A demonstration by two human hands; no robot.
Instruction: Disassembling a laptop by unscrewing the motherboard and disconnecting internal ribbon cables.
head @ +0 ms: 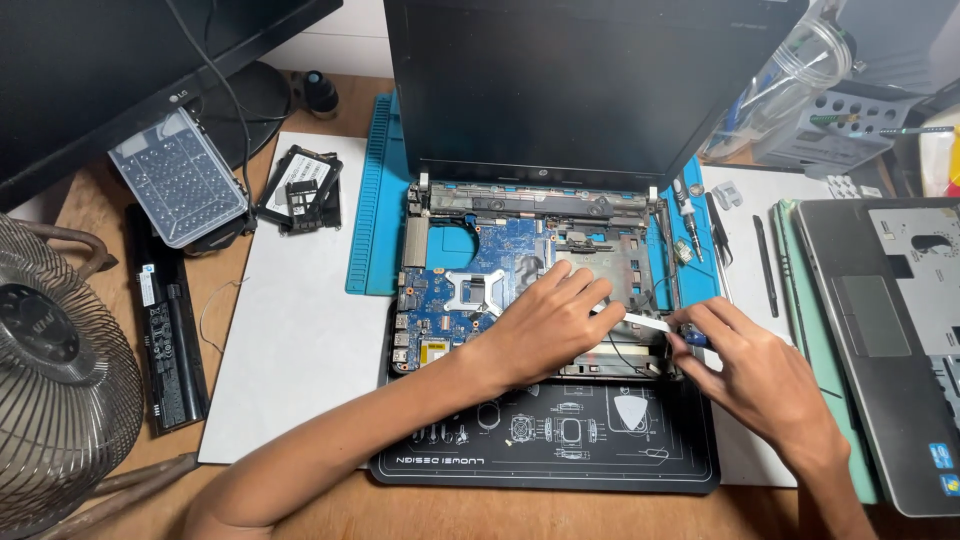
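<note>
Near edge of frame: our two forearms come up from the bottom, over a black work mat (545,450) printed with white line drawings, lying on the wooden worktop (300,500).

Left hand (545,325): fingers spread flat, palm down, pressing on the right part of the opened laptop base (470,290), apparently to steady the chassis. It holds nothing that we can see.

Right hand (755,375): fingers pinched narrow at the lower right corner of the chassis, on or around a small blue part (697,339). A white flat ribbon cable (640,320) runs between the two hands; which fingers grip it we cannot tell, the fingertips cover the joint.

Middle of frame: the blue motherboard (440,285) lies bare, with its square metal processor frame left of the left hand. The base sits partly on a blue silicone mat (375,210), which keeps it off the wood. The dark laptop screen (590,85) stands upright behind it.

Right side: screwdrivers and a black pry tool (766,265) are laid within reach beside the chassis; a removed grey palmrest cover (885,330) is set aside at the right edge.

Left side: long black battery (165,340), clear plastic bit case (180,180), a wire fan guard (55,380) at the lower left.

Upper left: a black monitor (110,70).
</note>
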